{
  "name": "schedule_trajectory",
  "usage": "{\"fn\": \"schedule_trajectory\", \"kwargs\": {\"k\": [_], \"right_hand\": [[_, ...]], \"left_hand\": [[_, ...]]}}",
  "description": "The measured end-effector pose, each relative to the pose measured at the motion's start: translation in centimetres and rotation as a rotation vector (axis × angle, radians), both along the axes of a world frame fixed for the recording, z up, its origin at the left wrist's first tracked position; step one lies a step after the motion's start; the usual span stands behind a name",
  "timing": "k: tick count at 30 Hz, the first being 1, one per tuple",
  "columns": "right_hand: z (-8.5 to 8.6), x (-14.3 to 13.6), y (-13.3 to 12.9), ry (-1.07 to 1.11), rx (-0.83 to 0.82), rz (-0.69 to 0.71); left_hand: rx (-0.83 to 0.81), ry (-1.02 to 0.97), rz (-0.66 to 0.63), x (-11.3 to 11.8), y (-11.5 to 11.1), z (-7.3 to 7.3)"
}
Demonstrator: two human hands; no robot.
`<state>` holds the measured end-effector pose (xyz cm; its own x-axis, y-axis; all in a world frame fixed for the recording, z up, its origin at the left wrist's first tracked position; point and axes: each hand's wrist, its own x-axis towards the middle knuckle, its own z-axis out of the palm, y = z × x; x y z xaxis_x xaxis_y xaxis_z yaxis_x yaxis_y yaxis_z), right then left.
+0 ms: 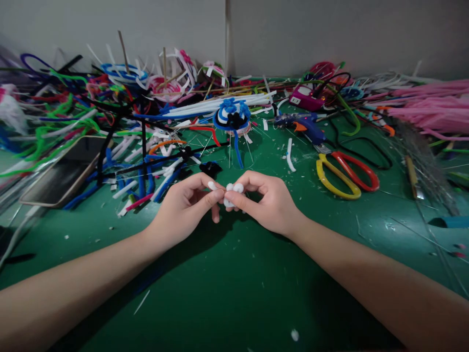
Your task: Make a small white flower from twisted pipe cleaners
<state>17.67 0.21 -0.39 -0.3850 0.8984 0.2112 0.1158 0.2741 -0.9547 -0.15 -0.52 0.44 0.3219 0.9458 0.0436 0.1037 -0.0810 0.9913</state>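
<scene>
Both hands meet above the green table at the centre of the head view. My right hand (266, 199) pinches a small white fuzzy piece (237, 187) with several rounded lobes. My left hand (188, 205) has thumb and index finger pressed together on the white stem end (212, 186) at the piece's left side. The fingertips of the two hands nearly touch, and they hide part of the piece. Just beyond the hands stands a blue, white and black fuzzy figure (233, 115).
Scissors (348, 175) with yellow and red handles and a blue glue gun (309, 129) lie at the right. A phone (68, 171) rests at the left. Coloured fuzzy stems pile along the back, with pink ones (432, 115) at the far right.
</scene>
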Motion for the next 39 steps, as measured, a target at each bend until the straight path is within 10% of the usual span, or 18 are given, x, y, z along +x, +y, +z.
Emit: {"fn": "schedule_trajectory", "kwargs": {"k": [20,39], "right_hand": [[0.0,-0.6,0.4,0.199,-0.194,0.050],[-0.1,-0.3,0.4,0.141,-0.218,0.057]], "left_hand": [[-0.024,-0.170,0.101,-0.1,-0.1,-1.1],[-0.038,0.067,-0.033,-0.3,0.2,0.0]]}}
